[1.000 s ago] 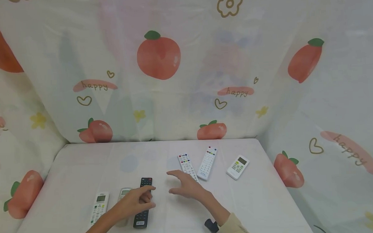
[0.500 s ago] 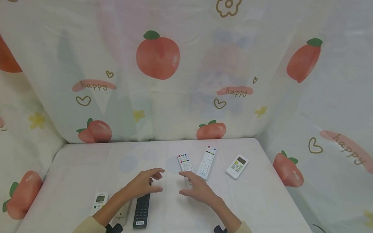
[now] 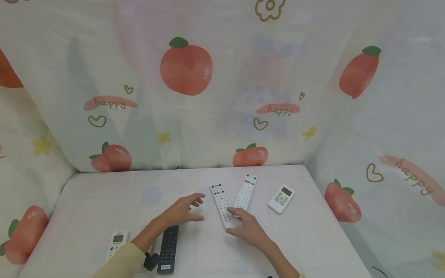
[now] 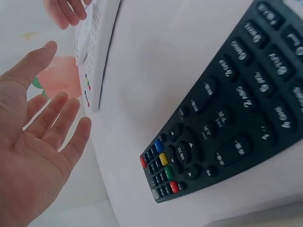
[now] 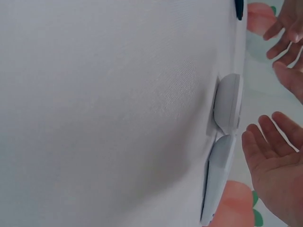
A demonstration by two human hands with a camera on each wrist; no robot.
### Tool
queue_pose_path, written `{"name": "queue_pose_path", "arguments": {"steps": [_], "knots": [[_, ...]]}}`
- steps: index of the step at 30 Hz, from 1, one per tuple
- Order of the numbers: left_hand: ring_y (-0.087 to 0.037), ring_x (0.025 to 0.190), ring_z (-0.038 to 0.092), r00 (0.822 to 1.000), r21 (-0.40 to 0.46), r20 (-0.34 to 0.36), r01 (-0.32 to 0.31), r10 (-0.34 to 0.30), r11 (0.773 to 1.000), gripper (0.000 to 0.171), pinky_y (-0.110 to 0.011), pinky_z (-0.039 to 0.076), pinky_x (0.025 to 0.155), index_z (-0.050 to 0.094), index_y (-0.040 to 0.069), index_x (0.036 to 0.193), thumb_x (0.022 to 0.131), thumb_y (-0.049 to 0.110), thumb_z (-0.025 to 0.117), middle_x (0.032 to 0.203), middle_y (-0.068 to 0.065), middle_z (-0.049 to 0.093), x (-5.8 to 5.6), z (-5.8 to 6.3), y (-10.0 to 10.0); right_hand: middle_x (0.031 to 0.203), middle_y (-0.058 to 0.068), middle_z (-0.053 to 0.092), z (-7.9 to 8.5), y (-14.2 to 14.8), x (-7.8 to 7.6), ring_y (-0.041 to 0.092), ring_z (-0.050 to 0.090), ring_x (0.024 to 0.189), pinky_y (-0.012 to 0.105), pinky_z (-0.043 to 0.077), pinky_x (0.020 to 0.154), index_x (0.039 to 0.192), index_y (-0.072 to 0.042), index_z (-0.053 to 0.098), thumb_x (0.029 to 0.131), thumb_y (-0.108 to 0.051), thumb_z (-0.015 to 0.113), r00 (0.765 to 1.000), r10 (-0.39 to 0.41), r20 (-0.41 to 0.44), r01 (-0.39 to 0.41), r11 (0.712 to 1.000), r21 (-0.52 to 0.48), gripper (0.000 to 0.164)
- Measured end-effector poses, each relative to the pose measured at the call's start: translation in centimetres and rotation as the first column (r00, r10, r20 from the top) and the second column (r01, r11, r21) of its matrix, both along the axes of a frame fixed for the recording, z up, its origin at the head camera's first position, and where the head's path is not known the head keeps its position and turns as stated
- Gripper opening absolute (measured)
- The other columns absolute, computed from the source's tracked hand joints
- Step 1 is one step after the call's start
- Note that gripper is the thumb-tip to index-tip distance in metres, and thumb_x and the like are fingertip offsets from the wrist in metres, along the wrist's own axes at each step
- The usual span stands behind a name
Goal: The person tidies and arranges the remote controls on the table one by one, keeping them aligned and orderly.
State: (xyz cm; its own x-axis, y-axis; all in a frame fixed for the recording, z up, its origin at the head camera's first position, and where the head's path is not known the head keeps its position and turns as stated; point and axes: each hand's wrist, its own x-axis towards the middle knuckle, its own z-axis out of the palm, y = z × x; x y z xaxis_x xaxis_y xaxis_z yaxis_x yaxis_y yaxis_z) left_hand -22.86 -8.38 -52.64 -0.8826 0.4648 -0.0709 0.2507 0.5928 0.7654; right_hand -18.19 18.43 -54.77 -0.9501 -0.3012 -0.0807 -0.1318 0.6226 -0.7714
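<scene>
My left hand (image 3: 184, 210) hovers over the table's middle, fingers spread and loosely bent, with nothing in them. Below its wrist lies a long black remote control (image 3: 168, 251), which fills much of the left wrist view. My right hand (image 3: 249, 230) hangs by the near end of a long white remote control (image 3: 219, 198) with coloured buttons, partly covering it in the head view. From the right wrist, that hand (image 5: 274, 165) looks relaxed and apart from the remotes. A second long white remote control (image 3: 248, 187) lies just right of the first, its near end hidden by the right hand.
A small white remote control with a screen (image 3: 281, 199) lies at the right. Another (image 3: 117, 241) is at the left, partly behind the left sleeve. The left forearm hides most of a further pale remote. Fruit-printed curtains (image 3: 192, 127) enclose the white table (image 3: 307, 242).
My left hand has moved right and away from me, off the black remote control. My right hand has shifted right and slightly nearer me. The remotes lie where they were.
</scene>
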Motion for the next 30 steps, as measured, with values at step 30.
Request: {"name": "queue_pose_path", "arguments": {"steps": [30], "knots": [[-0.031, 0.128, 0.053, 0.991, -0.064, 0.08, -0.102, 0.107, 0.993, 0.074, -0.046, 0.043, 0.104, 0.047, 0.006, 0.145, 0.081, 0.015, 0.084, 0.139, -0.015, 0.055, -6.1, -1.9, 3.6, 0.133, 0.02, 0.059, -1.9, 1.8, 0.7, 0.037, 0.057, 0.121, 0.05, 0.048, 0.097, 0.14, 0.001, 0.051, 0.078, -0.03, 0.085, 0.995, -0.099, -0.004, 0.099, 0.99, 0.102, 0.077]]}}
